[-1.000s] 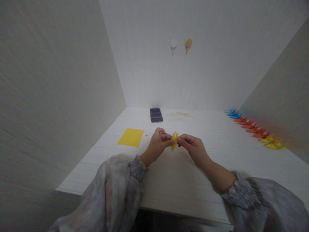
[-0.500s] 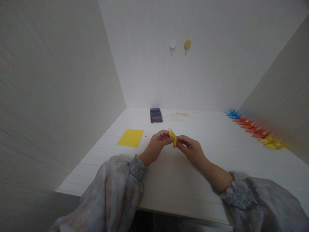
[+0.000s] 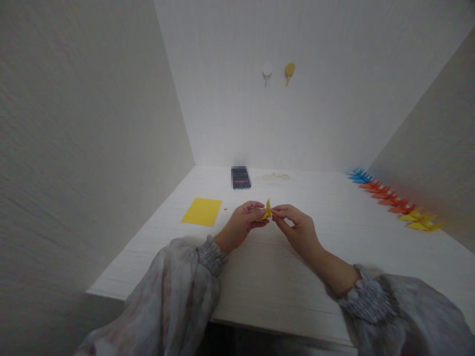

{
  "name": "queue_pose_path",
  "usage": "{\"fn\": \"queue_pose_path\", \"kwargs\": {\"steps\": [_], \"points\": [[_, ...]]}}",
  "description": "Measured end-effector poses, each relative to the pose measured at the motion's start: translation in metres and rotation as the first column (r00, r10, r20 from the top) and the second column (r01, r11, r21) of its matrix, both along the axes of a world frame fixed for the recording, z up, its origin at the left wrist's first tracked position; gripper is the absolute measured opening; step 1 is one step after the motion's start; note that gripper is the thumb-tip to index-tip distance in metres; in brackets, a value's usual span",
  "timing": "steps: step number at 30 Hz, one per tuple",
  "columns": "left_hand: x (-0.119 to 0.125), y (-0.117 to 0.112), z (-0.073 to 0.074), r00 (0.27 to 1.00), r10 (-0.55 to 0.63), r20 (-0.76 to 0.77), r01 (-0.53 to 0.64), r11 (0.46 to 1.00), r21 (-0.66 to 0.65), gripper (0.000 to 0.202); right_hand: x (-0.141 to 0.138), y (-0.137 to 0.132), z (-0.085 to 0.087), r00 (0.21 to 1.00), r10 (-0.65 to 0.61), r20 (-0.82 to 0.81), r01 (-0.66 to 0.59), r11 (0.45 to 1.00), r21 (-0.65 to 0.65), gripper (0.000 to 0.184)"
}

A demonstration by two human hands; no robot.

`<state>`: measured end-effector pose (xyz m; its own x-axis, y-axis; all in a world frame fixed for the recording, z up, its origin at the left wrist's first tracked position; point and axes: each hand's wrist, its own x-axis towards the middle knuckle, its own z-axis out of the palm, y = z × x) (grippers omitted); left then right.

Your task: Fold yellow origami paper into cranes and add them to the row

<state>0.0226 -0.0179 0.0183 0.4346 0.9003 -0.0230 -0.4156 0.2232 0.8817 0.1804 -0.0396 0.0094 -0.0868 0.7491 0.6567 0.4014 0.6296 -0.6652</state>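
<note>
A small folded yellow paper piece (image 3: 267, 209) is held above the middle of the white table (image 3: 260, 282). My left hand (image 3: 243, 223) pinches it from the left, fingers closed round its lower part. My right hand (image 3: 297, 227) pinches it from the right with thumb and forefinger. Only a narrow yellow tip shows between the fingers. A flat yellow paper sheet (image 3: 202, 211) lies on the table to the left of my left hand.
A dark phone (image 3: 241, 177) lies at the back of the table. A row of folded paper figures (image 3: 393, 200), blue, then orange, then yellow, runs along the right wall. Two round hooks (image 3: 278, 70), one white and one yellow, are on the back wall. Walls close in left and right.
The yellow piece has been turned and folded smaller between my fingers; less of it shows than a second ago. Both hands stayed in about the same place above the table.
</note>
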Motion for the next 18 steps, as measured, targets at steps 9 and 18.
{"fn": "queue_pose_path", "kwargs": {"steps": [9,18], "points": [[-0.0001,-0.0004,-0.0015,0.996,-0.053,-0.067,0.056,0.997,0.058,0.023,-0.0068,-0.0024,0.0039,0.893,0.124,-0.433,-0.314,0.86,-0.403,0.021],[-0.0003,0.0008,-0.004,0.944,0.251,-0.215,-0.184,0.939,0.29,0.021,-0.008,0.0013,0.0029,0.883,-0.033,-0.467,-0.173,0.904,-0.391,0.023]]}}
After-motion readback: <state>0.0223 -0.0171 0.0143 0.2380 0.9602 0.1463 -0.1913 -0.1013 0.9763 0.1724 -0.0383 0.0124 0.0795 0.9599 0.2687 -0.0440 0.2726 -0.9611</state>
